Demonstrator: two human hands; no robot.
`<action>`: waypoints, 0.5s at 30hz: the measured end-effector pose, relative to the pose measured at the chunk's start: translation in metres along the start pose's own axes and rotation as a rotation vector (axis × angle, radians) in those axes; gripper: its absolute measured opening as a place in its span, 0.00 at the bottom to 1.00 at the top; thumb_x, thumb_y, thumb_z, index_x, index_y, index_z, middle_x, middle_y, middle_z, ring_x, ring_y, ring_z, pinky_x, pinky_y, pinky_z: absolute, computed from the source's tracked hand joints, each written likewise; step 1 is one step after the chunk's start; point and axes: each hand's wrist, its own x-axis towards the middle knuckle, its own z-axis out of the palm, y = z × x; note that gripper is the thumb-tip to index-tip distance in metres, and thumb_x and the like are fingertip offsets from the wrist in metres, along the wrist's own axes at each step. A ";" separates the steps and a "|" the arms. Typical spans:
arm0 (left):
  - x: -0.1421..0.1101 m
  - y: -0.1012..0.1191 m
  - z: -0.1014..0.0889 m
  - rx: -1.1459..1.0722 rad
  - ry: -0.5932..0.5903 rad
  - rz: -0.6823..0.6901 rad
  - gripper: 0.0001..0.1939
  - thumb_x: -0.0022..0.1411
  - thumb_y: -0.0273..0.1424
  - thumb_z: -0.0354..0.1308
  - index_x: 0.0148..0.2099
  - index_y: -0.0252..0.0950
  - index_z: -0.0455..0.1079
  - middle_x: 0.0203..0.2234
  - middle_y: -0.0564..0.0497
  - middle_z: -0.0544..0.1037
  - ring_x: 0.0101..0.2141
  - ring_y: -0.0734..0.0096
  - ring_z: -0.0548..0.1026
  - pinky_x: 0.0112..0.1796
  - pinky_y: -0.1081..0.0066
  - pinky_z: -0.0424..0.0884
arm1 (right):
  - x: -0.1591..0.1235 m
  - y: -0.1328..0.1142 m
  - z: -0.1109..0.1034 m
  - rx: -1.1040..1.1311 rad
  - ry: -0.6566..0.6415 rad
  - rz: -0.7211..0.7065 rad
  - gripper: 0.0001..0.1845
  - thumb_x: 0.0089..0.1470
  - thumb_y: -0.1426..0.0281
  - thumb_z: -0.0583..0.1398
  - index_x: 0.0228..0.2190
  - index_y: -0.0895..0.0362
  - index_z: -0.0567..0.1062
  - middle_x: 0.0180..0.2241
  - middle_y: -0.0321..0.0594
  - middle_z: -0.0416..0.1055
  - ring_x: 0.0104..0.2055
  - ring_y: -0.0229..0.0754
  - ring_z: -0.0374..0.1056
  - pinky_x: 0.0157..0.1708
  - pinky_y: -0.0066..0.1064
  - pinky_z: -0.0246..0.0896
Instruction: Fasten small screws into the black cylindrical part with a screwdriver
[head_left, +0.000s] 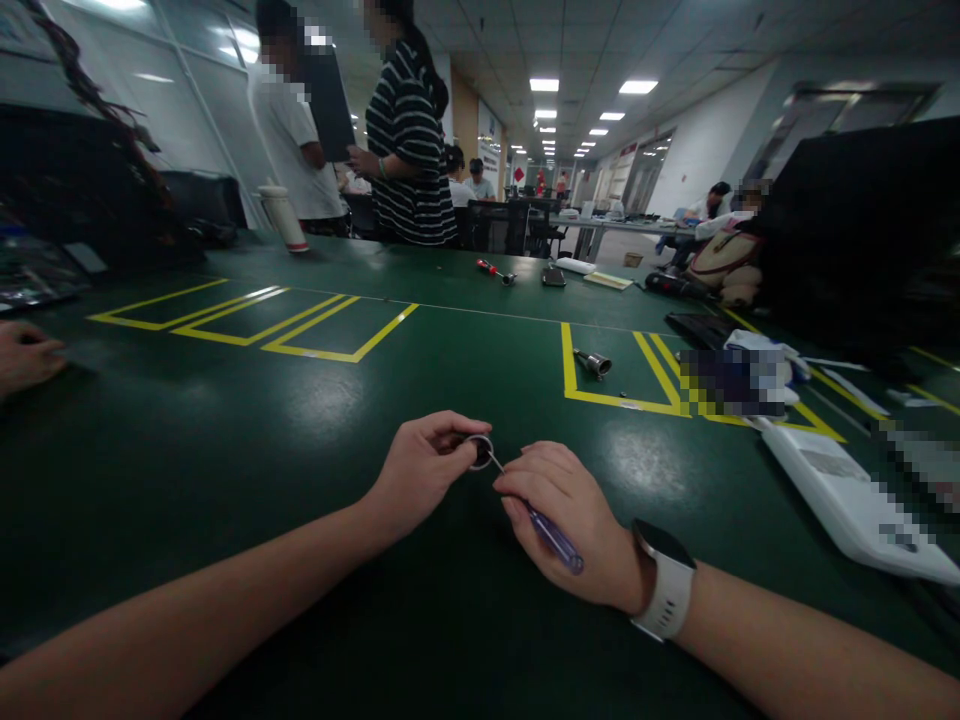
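Observation:
Between its thumb and fingers, my left hand (pixel 427 465) grips a small round metal cup-shaped part (pixel 480 452) with its open rim turned toward me. My right hand (pixel 559 520), with a watch on the wrist, is closed around a screwdriver (pixel 553 537) with a clear purple handle. The screwdriver's thin shaft points up and left, and its tip reaches into the rim of the metal part. Fingers cover much of the part, and the tip's exact contact inside is hidden. Farther off to the right, a similar metal part (pixel 598 364) lies inside a yellow tape outline.
The green table (pixel 322 400) carries yellow tape outlines. At the back lie a red-handled tool (pixel 491 268) and a phone (pixel 553 277); a white bottle (pixel 283 215) stands back left. A white device (pixel 855 500) lies right. Another person's hand (pixel 28 355) rests at the left edge.

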 end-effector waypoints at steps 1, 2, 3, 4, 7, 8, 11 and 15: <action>0.001 0.000 0.000 -0.002 -0.001 -0.003 0.10 0.49 0.26 0.57 0.36 0.31 0.72 0.30 0.49 0.78 0.31 0.70 0.75 0.34 0.70 0.73 | 0.000 0.000 0.000 0.005 -0.006 0.013 0.09 0.54 0.75 0.52 0.38 0.58 0.68 0.34 0.43 0.71 0.37 0.42 0.66 0.43 0.40 0.60; 0.001 0.000 0.000 -0.004 -0.004 -0.007 0.09 0.50 0.26 0.57 0.36 0.31 0.72 0.30 0.49 0.78 0.32 0.71 0.75 0.35 0.70 0.73 | 0.000 0.000 0.001 0.017 -0.006 0.026 0.09 0.54 0.75 0.52 0.38 0.57 0.68 0.34 0.43 0.71 0.38 0.42 0.66 0.42 0.40 0.60; 0.002 -0.001 0.000 -0.009 -0.011 -0.013 0.09 0.50 0.26 0.57 0.37 0.31 0.72 0.30 0.49 0.77 0.32 0.71 0.75 0.35 0.70 0.73 | -0.001 0.001 0.001 0.035 0.003 0.039 0.09 0.54 0.75 0.52 0.38 0.57 0.68 0.35 0.43 0.71 0.38 0.42 0.66 0.42 0.40 0.60; 0.003 -0.001 -0.001 -0.015 -0.020 -0.016 0.10 0.50 0.26 0.57 0.37 0.31 0.71 0.31 0.49 0.77 0.33 0.70 0.75 0.35 0.70 0.73 | -0.002 0.002 0.002 0.055 0.025 0.048 0.09 0.54 0.75 0.52 0.38 0.57 0.68 0.35 0.43 0.71 0.39 0.42 0.66 0.43 0.39 0.60; 0.005 -0.005 -0.003 -0.045 -0.060 -0.003 0.16 0.47 0.24 0.59 0.42 0.32 0.68 0.36 0.49 0.76 0.37 0.69 0.74 0.39 0.68 0.72 | -0.004 0.006 0.003 0.109 0.109 0.076 0.09 0.54 0.75 0.53 0.38 0.56 0.68 0.35 0.41 0.71 0.40 0.42 0.66 0.44 0.39 0.58; 0.007 -0.007 -0.003 -0.046 -0.076 0.011 0.20 0.45 0.22 0.60 0.44 0.33 0.67 0.38 0.49 0.76 0.38 0.69 0.74 0.40 0.67 0.71 | -0.004 0.007 0.004 0.125 0.123 0.092 0.09 0.54 0.75 0.53 0.38 0.56 0.68 0.35 0.41 0.71 0.39 0.41 0.66 0.43 0.38 0.58; 0.014 -0.014 -0.007 0.042 -0.102 0.084 0.23 0.44 0.21 0.59 0.46 0.34 0.66 0.39 0.48 0.74 0.37 0.68 0.74 0.40 0.65 0.71 | -0.002 0.007 0.003 0.171 0.125 0.173 0.08 0.54 0.74 0.53 0.36 0.56 0.69 0.34 0.40 0.71 0.38 0.40 0.66 0.41 0.36 0.59; 0.032 -0.023 -0.012 0.343 -0.046 0.216 0.19 0.46 0.25 0.60 0.44 0.35 0.68 0.37 0.48 0.72 0.36 0.67 0.73 0.36 0.64 0.71 | 0.003 0.007 0.000 0.225 0.161 0.290 0.08 0.56 0.72 0.52 0.35 0.55 0.71 0.32 0.39 0.71 0.36 0.40 0.66 0.38 0.35 0.59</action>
